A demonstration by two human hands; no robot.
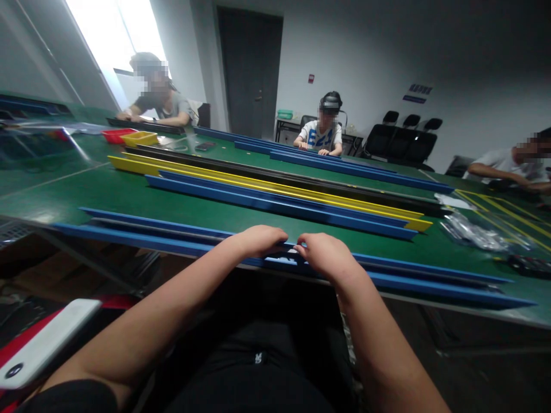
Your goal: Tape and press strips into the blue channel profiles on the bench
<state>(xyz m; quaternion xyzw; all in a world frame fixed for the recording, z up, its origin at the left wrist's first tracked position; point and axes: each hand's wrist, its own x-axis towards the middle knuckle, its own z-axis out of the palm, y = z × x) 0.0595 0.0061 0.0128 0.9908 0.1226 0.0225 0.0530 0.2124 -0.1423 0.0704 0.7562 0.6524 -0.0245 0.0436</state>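
Window (107, 34) far left is blowing out white; wall (365, 57) far right is sitting dim; left end of table (51, 195) is smearing with blur.

On the table (120, 192), more rails (279, 207) lie behind the front rail (396, 282), trays (144, 139) farther back left.

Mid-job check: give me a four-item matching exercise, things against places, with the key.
1. Red open-topped plastic bin
2. Long yellow channel-shaped rail
3. Shiny clear plastic bags
4. Left hand

A. Towards the right end of the green tabletop
B. At the nearest long blue rail, beside the right hand
C. Immediately left of the yellow open-topped plastic bin
D. Between a long black rail and a shorter blue rail

Pairs: 1-C; 2-D; 3-A; 4-B
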